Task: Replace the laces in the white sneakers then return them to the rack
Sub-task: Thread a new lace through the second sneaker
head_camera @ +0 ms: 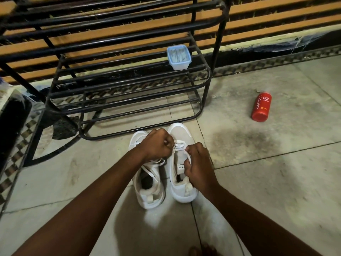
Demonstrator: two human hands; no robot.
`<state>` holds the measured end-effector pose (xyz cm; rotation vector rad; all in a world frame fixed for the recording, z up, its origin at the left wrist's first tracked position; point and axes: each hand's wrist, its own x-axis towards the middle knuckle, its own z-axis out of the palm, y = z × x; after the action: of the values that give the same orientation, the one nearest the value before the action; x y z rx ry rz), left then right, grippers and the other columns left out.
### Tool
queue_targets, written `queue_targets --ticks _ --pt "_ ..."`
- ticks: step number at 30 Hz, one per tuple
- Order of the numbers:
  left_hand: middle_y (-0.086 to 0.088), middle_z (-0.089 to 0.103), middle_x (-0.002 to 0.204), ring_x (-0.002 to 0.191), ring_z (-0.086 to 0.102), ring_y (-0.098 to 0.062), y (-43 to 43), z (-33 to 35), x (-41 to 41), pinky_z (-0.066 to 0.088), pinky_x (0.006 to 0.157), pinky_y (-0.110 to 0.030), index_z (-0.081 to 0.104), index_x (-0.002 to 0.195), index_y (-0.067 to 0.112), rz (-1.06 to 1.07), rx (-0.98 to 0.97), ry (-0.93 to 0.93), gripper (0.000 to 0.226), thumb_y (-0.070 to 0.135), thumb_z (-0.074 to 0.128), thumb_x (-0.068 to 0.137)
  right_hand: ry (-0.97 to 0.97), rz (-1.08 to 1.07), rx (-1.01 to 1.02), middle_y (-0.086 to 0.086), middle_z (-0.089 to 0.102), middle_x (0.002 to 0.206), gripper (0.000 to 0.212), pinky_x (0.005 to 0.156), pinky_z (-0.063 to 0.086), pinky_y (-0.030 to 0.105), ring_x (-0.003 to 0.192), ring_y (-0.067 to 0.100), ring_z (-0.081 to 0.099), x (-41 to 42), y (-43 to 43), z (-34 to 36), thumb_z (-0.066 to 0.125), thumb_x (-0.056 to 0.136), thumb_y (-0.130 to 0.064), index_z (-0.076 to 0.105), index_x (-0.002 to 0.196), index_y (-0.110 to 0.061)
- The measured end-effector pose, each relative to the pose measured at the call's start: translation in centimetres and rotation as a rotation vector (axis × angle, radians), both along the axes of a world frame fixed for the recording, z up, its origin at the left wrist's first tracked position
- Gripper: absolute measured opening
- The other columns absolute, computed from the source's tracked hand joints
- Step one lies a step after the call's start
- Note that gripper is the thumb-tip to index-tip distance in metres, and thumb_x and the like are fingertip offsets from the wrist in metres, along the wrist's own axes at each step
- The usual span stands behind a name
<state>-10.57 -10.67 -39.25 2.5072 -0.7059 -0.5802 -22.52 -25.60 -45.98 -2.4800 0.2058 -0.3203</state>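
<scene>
Both white sneakers sat side by side on floor (pixel 258 163), toes toward black rack (pixel 129 85), just in front of it. Left hand (pixel 156 145) and right hand (pixel 200 169) were both curled, fingers (pixel 190 150) pinching white lace (pixel 180 146) over front eyelets of right-side sneaker (pixel 181 133). Lace crossed only near toe; upper eyelets looked unthreaded, partly hidden by hands. Left-side sneaker (pixel 147 193) carried loose, untied lace, possibly part-threaded. Judged mid-lacing: rest of threading, tying and return to rack all left. Plastic container (pixel 179 57) sat on rack shelf. Red bottle (pixel 261 107) lay on floor, well apart.
</scene>
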Motion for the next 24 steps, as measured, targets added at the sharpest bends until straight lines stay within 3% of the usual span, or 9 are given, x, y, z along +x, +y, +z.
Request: queue_targets --ticks 4,8,13,15,18,21,24 --pt "0.008 0.077 0.079 0.08 0.071 -0.004 0.0 0.0 0.1 0.058 0.075 -0.024 0.081 0.079 0.02 0.079 0.037 0.039 0.016 0.007 0.07 0.079 0.0 0.007 -0.022 0.011 0.054 0.106 0.033 0.079 0.038 0.03 0.093 0.031 0.054 0.1 0.2 0.3 0.073 0.075 -0.006 0.06 0.106 -0.008" --pt "-0.003 0.075 0.093 0.092 0.07 -0.02 -0.3 -0.5 -0.2 0.057 0.081 -0.03 0.077 0.08 0.019 0.124 0.112 0.022 0.01 0.012 0.071 0.082 0.001 -0.004 -0.031 0.011 0.054 0.107 0.036 0.08 0.035 0.028 0.095 0.031 0.054 0.0 0.3 0.3 0.075 0.075 -0.006 0.06 0.108 -0.008" --pt "-0.003 0.066 0.107 0.115 0.054 -0.028 -0.3 -0.5 -0.9 0.039 0.093 -0.044 0.064 0.087 0.025 0.018 0.249 -0.04 0.002 0.023 0.064 0.088 -0.002 0.008 -0.035 0.012 0.053 0.104 0.037 0.079 0.037 0.029 0.091 0.032 0.054 0.2 0.3 0.1 0.075 0.071 -0.007 0.061 0.105 -0.006" --pt "0.004 0.069 0.102 0.116 0.057 -0.025 0.1 -0.1 -0.9 0.042 0.096 -0.045 0.059 0.087 0.029 0.087 0.175 -0.026 0.009 0.021 0.061 0.089 -0.004 0.018 -0.033 0.012 0.053 0.102 0.038 0.078 0.038 0.03 0.089 0.032 0.054 0.3 0.1 -0.1 0.075 0.07 -0.009 0.061 0.104 -0.006" --pt "0.013 0.073 0.085 0.099 0.068 -0.016 0.9 1.0 -1.1 0.051 0.096 -0.044 0.066 0.085 0.028 0.203 -0.018 -0.068 0.018 0.013 0.057 0.087 -0.049 0.077 -0.006 0.011 0.054 0.096 0.032 0.076 0.045 0.035 0.084 0.033 0.056 0.5 -0.1 0.2 0.076 0.071 -0.011 0.062 0.099 -0.006" --pt "0.009 0.075 0.076 0.077 0.073 -0.009 1.7 2.6 -1.4 0.06 0.077 -0.036 0.071 0.082 0.026 0.277 -0.274 -0.037 0.024 0.004 0.062 0.086 -0.147 0.104 0.056 0.007 0.059 0.085 0.029 0.068 0.053 0.039 0.075 0.028 0.06 1.0 -0.5 0.9 0.081 0.069 -0.008 0.063 0.092 -0.006" --pt "0.005 0.076 0.076 0.074 0.074 -0.01 1.8 4.5 -1.8 0.058 0.067 -0.028 0.074 0.083 0.023 0.287 -0.45 -0.057 0.026 0.0 0.065 0.09 -0.143 0.043 0.256 0.002 0.064 0.094 0.036 0.076 0.055 0.041 0.082 0.019 0.062 1.7 -0.8 2.1 0.077 0.077 -0.01 0.062 0.109 -0.008"
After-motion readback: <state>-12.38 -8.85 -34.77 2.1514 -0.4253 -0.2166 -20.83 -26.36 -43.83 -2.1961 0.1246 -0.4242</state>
